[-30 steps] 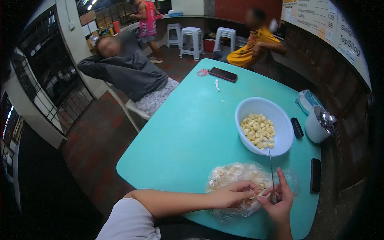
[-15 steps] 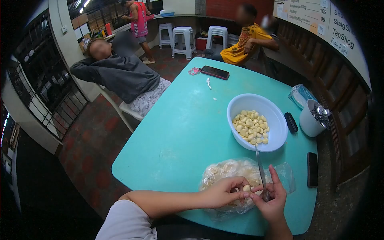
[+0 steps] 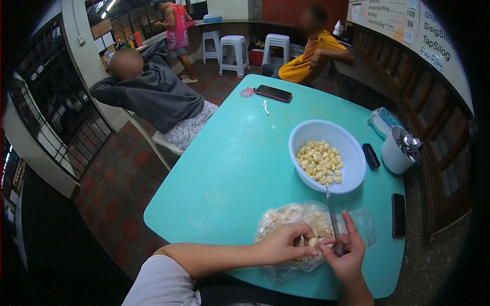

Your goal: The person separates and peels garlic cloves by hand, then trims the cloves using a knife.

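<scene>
Between the thumb and fingers of my left hand (image 3: 288, 244) is a pale garlic clove (image 3: 313, 243). My right hand (image 3: 348, 252) holds a knife (image 3: 333, 217) by its handle, the blade pointing up toward the bowl; its index finger is raised and its thumb tip is by the clove. Beneath both hands lies a clear plastic bag (image 3: 275, 217) of unpeeled garlic. A light blue bowl (image 3: 353, 158) beyond the bag holds several peeled cloves (image 3: 319, 160).
The turquoise table (image 3: 219, 178) bears a phone (image 3: 274, 93) at the far end, a dark phone (image 3: 398, 215) at right, a black object (image 3: 371, 156), a tissue pack (image 3: 383, 122) and a utensil container (image 3: 397, 160). Two people sit beyond; another stands farther back.
The view has shifted, so the table and bowl sit slightly farther left in the picture. The clove between my hands shows more clearly now. My right hand still holds the knife.
</scene>
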A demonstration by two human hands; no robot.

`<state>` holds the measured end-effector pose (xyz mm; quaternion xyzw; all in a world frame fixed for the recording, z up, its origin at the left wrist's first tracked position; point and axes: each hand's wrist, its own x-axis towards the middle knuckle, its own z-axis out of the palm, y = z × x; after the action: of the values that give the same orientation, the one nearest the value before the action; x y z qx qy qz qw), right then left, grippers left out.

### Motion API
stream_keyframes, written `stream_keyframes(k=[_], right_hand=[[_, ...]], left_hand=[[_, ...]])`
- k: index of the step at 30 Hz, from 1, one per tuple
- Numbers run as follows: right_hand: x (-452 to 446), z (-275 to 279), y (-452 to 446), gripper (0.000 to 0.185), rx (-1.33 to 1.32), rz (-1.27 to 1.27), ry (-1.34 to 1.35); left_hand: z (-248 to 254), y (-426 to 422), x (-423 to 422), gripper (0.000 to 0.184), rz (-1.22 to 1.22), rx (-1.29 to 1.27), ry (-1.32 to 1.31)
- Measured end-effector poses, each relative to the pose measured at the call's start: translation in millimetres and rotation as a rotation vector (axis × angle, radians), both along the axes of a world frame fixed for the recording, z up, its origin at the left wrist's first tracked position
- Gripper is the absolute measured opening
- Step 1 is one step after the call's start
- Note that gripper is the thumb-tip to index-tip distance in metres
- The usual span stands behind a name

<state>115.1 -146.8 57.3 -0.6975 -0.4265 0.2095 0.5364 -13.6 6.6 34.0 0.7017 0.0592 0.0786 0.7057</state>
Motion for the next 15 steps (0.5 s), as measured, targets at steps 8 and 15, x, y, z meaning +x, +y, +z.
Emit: stream_keyframes(k=[8, 15], right_hand=[[-0.1, -1.0, 1.5, 0.082, -0.041, 0.031, -0.093], [-3.9, -0.8, 3.9, 0.083, -0.011, 0.036, -0.040]], left_hand=[[-11.7, -5.3, 2.3, 0.030, 0.043, -0.035, -0.024], [0.7, -2.7, -0.3, 0.026, -0.025, -0.062, 0.055]])
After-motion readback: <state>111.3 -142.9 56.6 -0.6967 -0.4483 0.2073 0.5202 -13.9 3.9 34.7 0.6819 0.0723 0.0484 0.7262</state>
